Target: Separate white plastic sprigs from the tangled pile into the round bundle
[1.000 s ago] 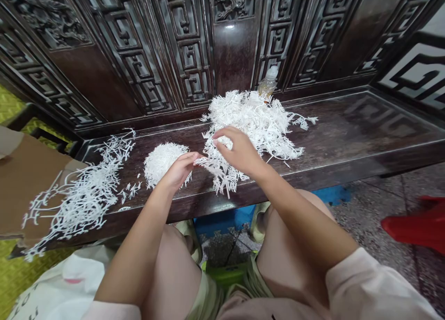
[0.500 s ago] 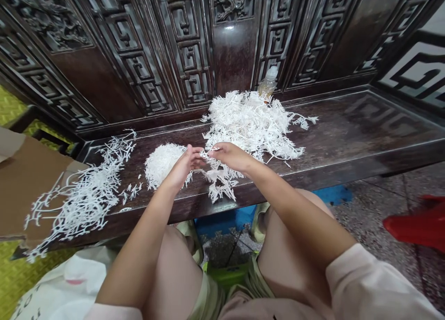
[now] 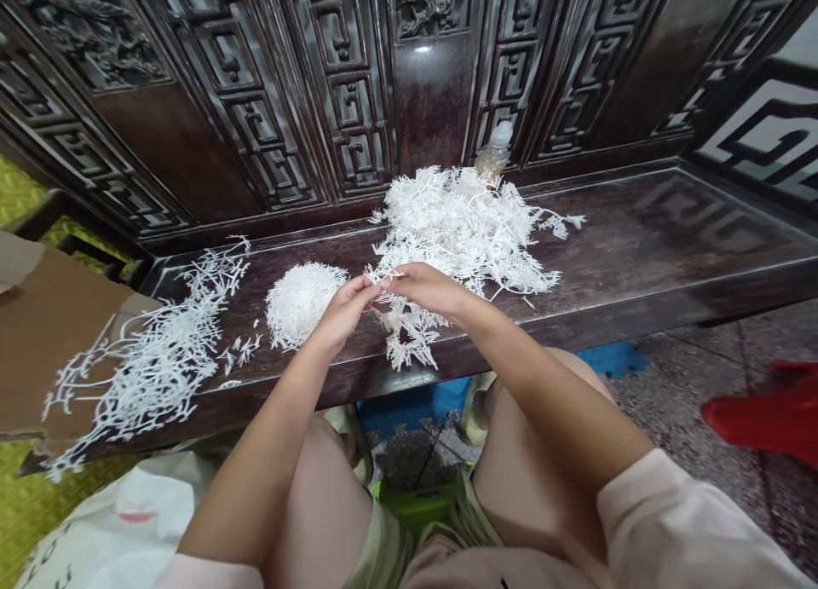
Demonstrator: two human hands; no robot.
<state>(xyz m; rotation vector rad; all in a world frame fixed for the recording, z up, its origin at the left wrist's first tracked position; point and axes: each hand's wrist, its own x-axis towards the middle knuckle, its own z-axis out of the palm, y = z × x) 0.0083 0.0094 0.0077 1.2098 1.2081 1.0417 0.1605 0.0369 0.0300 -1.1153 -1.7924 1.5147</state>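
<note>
White branched sprig (image 3: 400, 320) rests on the dark carved tabletop (image 3: 645, 256), pinched between the fingertips of left hand (image 3: 345, 310) and right hand (image 3: 425, 288), which almost meet. Dense sprig ball (image 3: 299, 305) at 9 o'clock, just beside left hand. Loose heap (image 3: 460, 222) at 12 o'clock, plastic bottle (image 3: 495, 150) behind it. Scattered sprigs (image 3: 153, 367) at 8 o'clock, partly on cardboard (image 3: 44, 342).

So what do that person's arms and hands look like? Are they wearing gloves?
No gloves! The person wears a pale pink top with short, loose sleeves: you can see the left sleeve and the right sleeve. Below them, the arms are bare. The left hand and right hand are bare too, and no watch or bracelet shows.
</note>
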